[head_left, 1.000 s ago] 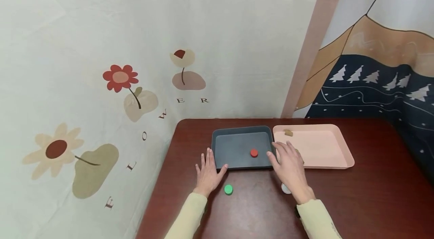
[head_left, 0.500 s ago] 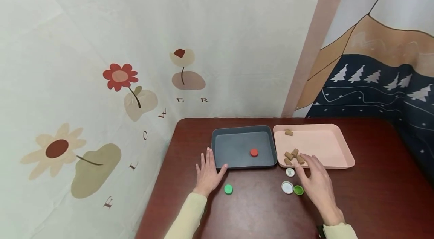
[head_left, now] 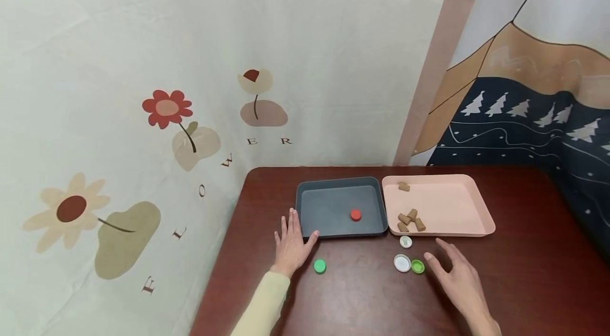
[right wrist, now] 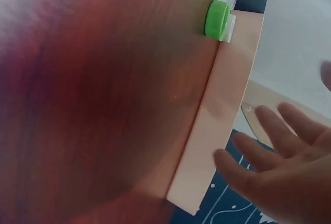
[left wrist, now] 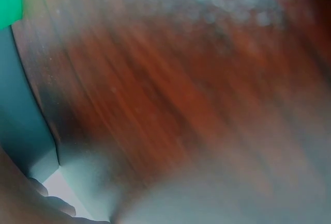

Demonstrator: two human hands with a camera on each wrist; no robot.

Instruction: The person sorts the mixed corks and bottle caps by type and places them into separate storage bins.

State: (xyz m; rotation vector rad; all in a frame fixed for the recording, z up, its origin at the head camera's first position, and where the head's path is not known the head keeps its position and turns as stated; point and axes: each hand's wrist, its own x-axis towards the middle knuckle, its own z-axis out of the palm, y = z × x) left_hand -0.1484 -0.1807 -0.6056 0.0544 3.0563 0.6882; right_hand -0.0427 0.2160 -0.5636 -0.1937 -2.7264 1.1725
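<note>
My left hand [head_left: 291, 245] lies flat and open on the dark wooden table [head_left: 352, 299], its thumb at the front left corner of the grey tray [head_left: 305, 209]. A green cap [head_left: 320, 266] sits just right of that wrist. One red cap [head_left: 355, 214] lies inside the grey tray. My right hand [head_left: 456, 274] hovers open with spread fingers, just right of a light green cap [head_left: 418, 266] and a white cap [head_left: 402, 262]. A smaller white cap [head_left: 405, 241] lies by the pink tray [head_left: 457, 188]. The right wrist view shows the light green cap [right wrist: 217, 20] and the pink tray's side [right wrist: 207, 146].
The pink tray holds several cork pieces [head_left: 411, 219], with one more cork piece [head_left: 404, 186] at its far corner. A fabric wall with flowers [head_left: 167, 108] stands close on the left and behind. The left wrist view is blurred, showing wood and the grey tray's wall [left wrist: 23, 125].
My right hand has drawn back from the trays toward me and to the right, uncovering the corks and the caps on the table. The left hand has stayed still.
</note>
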